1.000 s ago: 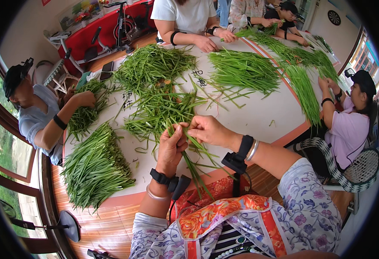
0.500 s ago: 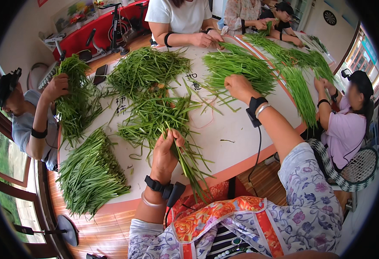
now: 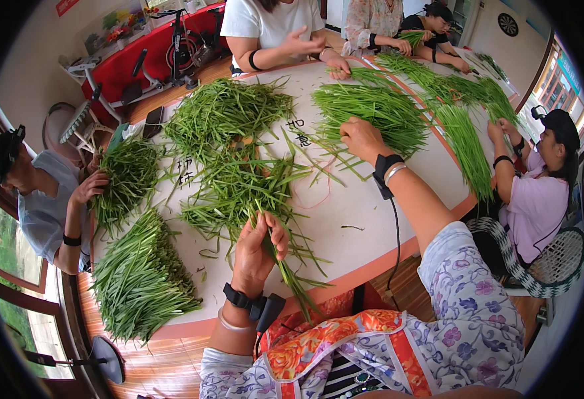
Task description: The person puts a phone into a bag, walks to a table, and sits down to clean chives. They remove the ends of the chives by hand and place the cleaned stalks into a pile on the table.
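Note:
My left hand [image 3: 257, 256] is closed around a small bunch of garlic chives [image 3: 296, 284], whose leaves hang toward the table's near edge. Just beyond it lies a loose, tangled heap of chives [image 3: 242, 183]. My right hand [image 3: 364, 138] is at the lower left edge of a neatly laid pile of chives [image 3: 372, 110]. Its fingers are bent together, and whatever is between them is hidden. Both wrists wear a black strap and a bangle.
A thick stack of chives [image 3: 142, 279] lies at the near left, and another heap [image 3: 228, 110] at the far side. A phone [image 3: 153, 122] lies at the far left. Co-workers sit around the white table [image 3: 365, 249]; one at left handles a bundle [image 3: 129, 179]. A woven chair [image 3: 551, 263] stands at right.
My right hand has shifted slightly left and nearer; my left hand has dropped a little, keeping its chives. The left co-worker's bundle has come down, and the person opposite has raised one hand.

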`<state>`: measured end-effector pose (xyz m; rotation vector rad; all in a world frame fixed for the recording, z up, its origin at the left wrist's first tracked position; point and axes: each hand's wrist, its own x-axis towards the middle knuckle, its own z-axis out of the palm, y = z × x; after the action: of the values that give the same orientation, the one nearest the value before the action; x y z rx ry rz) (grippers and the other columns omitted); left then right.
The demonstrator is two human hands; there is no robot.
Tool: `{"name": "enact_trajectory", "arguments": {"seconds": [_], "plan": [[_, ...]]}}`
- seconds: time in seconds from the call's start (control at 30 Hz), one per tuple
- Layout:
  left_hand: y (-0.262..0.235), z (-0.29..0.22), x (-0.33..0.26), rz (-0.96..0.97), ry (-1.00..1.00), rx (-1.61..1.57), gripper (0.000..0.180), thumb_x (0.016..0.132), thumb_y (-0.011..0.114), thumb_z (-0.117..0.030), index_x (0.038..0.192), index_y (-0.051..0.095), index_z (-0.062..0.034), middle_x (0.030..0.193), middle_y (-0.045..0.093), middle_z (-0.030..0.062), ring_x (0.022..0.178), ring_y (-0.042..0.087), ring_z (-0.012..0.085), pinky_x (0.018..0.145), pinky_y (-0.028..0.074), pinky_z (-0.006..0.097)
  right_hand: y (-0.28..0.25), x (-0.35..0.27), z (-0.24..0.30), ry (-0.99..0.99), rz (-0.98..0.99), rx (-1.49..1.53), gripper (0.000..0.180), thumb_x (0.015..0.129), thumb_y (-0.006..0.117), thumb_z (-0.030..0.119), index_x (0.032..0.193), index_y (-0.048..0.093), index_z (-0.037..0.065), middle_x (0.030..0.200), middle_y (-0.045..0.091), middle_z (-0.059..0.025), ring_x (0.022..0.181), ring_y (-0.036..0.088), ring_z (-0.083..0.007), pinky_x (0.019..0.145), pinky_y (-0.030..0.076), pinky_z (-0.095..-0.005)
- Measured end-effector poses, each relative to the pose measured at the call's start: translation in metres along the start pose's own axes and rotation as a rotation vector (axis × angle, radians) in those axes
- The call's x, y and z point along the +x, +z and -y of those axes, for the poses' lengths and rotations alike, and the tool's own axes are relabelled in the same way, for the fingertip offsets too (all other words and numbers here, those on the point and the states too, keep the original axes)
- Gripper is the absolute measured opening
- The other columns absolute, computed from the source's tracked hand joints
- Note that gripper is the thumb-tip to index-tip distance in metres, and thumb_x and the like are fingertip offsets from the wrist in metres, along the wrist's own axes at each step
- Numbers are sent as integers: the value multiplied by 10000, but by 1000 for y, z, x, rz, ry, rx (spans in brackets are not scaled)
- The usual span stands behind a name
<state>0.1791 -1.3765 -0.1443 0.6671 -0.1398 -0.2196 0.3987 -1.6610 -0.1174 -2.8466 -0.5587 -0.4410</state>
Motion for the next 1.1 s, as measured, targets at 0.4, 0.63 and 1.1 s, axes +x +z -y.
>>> {"name": "enact_trajectory", "arguments": {"seconds": [0.4, 0.63, 1.1], "plan": [[-11, -1, -5, 1, 13, -63, 220, 1038, 449, -314, 981, 508, -110, 675, 347, -38, 550, 278, 62, 449, 244, 191, -58, -15, 62, -150, -68, 579, 143, 819, 718, 79, 900, 646, -15, 705, 655, -82, 613, 577, -103, 588, 465, -275], [-15, -1, -4, -33, 120, -45, 245, 999, 540, -229, 1186, 557, -72, 681, 322, -41, 572, 296, 64, 476, 245, 196, -56, -67, 170, -181, 442, 1218, 269, 878, 650, -10, 1127, 557, -53, 747, 650, -25, 692, 636, -74, 649, 477, -212], [-20, 2, -7, -131, 95, -48, 164, 984, 577, -242, 1034, 590, -87, 713, 472, -44, 582, 339, 44, 491, 268, 185, -26, -93, 196, -14, 454, 1212, 264, 888, 685, 94, 1101, 579, -21, 683, 621, 1, 564, 515, -33, 491, 392, -200]]}}
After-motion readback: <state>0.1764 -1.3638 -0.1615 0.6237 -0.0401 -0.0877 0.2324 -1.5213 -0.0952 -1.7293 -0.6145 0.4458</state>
